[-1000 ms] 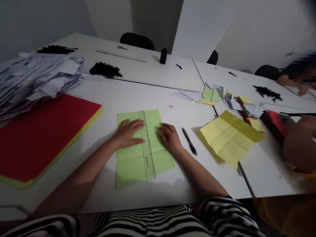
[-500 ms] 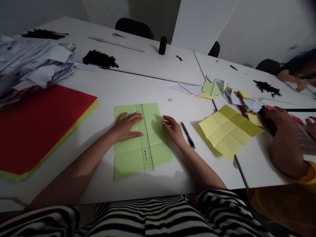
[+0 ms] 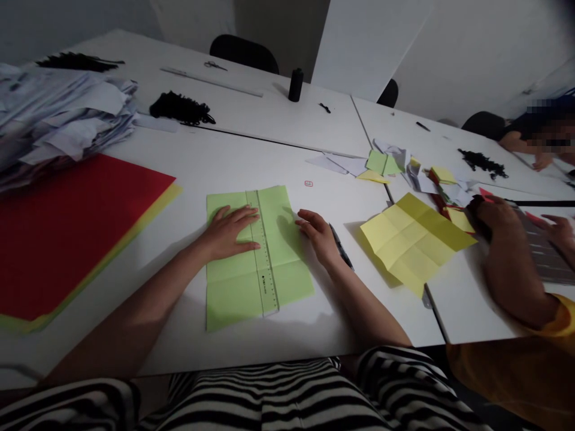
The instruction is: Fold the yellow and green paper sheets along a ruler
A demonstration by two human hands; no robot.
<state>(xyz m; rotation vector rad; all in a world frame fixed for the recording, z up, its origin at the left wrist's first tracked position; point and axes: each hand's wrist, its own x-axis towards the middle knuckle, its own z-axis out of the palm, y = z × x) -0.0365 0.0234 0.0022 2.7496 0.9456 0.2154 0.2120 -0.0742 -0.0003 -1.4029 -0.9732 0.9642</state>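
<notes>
A creased sheet of light green paper lies on the white table in front of me. Down its middle runs a clear ruler. My left hand rests flat on the sheet, its fingers spread and their tips on the ruler's left edge. At the sheet's right edge is my right hand, fingers loosely curved and apart, holding nothing. Just right of that hand lies a dark pen, partly covered by the wrist. Beyond the pen lies a folded and reopened yellow sheet.
Large red paper tops a coloured stack at left, below heaped white paper. Black yarn bundles, a black bottle and scissors stand farther back. Paper scraps lie ahead right. A co-worker's arm is at right.
My right hand has shifted very slightly, and the pen shows a little less beside it. My left hand, the ruler and the green sheet stay in place. The co-worker's hands at right have moved a little.
</notes>
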